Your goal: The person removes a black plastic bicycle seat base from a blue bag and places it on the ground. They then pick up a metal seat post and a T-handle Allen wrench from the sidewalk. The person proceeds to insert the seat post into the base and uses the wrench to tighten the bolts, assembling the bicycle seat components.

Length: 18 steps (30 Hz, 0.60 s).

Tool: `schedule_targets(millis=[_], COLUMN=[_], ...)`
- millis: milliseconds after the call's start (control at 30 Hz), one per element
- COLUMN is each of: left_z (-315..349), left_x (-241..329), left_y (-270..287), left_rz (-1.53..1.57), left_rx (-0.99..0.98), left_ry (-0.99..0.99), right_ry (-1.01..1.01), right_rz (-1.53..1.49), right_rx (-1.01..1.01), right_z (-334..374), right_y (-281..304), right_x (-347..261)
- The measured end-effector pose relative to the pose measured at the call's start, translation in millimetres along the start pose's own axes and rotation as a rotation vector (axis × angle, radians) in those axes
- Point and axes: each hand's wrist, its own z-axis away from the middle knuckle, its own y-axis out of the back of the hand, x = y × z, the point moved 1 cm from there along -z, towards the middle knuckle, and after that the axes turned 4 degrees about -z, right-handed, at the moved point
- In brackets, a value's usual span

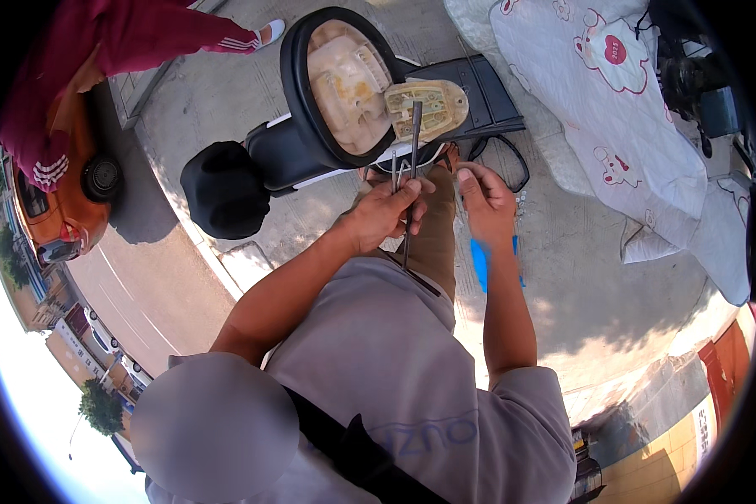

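Note:
My left hand is closed around several slim metal rod-like tools. The longest rod runs up past the fingers and down toward my shirt; its exact kind is unclear. My right hand is held apart from it, thumb and fingers drawn together; anything between them is too small to make out. Just beyond my hands lies a black-rimmed scooter seat, its pale plastic underside showing. A cream ribbed plastic part rests against it, near the tip of the long rod.
A black cable loop lies on the pavement right of the scooter's dark panel. A white quilted cover drapes at the right. Something blue shows beside my right forearm. At far left stand a person in maroon and an orange car.

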Motion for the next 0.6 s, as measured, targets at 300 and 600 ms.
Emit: schedule_targets(millis=[300,600], left_z=[4.5,-0.8], left_x=[-17.6,-19.6], left_y=[-6.0,-18.9], left_rz=[-0.262,0.165], left_rx=[0.001,-0.15], left_ry=[-0.054,-0.091], right_ry=[-0.207,-0.194], right_rz=[-0.058,-0.247], right_rx=[-0.176,0.072], right_z=[29.9,28.2], right_y=[-64.4,-42.9], right_x=[-46.3,-33.0])
